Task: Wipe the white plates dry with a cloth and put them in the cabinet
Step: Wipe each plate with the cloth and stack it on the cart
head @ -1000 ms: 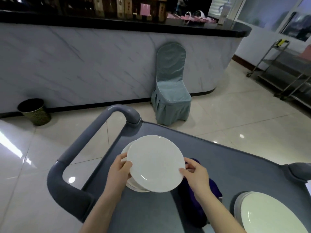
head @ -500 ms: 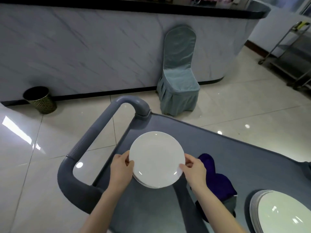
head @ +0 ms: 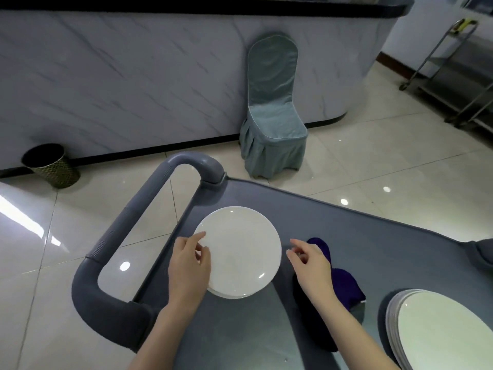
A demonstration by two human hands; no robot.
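A small stack of white plates [head: 240, 249] lies flat on the grey cart top [head: 360, 249], near the cart's handle end. My left hand [head: 190, 263] hovers over the stack's left rim with its fingers spread, holding nothing. My right hand [head: 309, 260] is just right of the stack, a small gap from the rim, fingers apart and empty. A dark purple cloth [head: 338, 281] lies crumpled on the cart under and behind my right hand. A second, taller stack of white plates [head: 437, 332] sits at the lower right corner of the cart.
The cart's grey loop handle [head: 128, 228] juts left over the tiled floor. A covered teal chair [head: 272, 124] stands beyond the cart against a marble counter [head: 133, 76]. A dark wastebasket [head: 50, 166] is at far left. A metal trolley [head: 458, 70] stands at right.
The top plate, held tilted in both hands a second ago, has been lowered flat onto the stack. Both hands have let go of it and drawn slightly apart.
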